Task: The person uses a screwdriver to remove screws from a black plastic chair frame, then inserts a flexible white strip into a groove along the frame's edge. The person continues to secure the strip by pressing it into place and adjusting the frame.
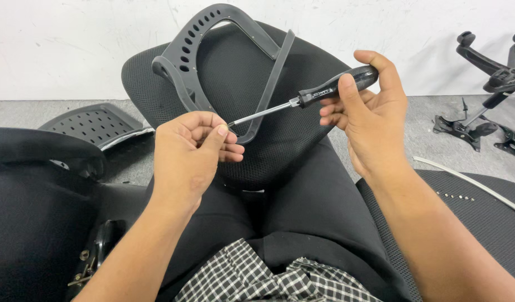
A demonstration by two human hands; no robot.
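right hand was closed round the black handle of a screwdriver, thumb along the grip, shaft pointing down-left. left hand was pinched narrow at the tip of the shaft, thumb and forefinger together; something small may have sat between them, probably a screw, but it was too small to tell. tool was held in the air over the person's lap, both hands on it, nothing resting on a surface.

handling, as a judgement: screwdriver looked light and stiff, the handle moulded and not slippery. the handle is the place to take it; the bare steel shaft is thin and slick, only good for steadying near the tip. anything pinched at the tip would be tiny and easy to drop into the mesh or onto the floor.

behind the hands a black mesh chair cushion leaned against the knees, with a grey plastic frame with a row of holes lying on it. grey perforated panel on the floor at left, chair base parts at far right by the wall, another mesh piece at lower right.
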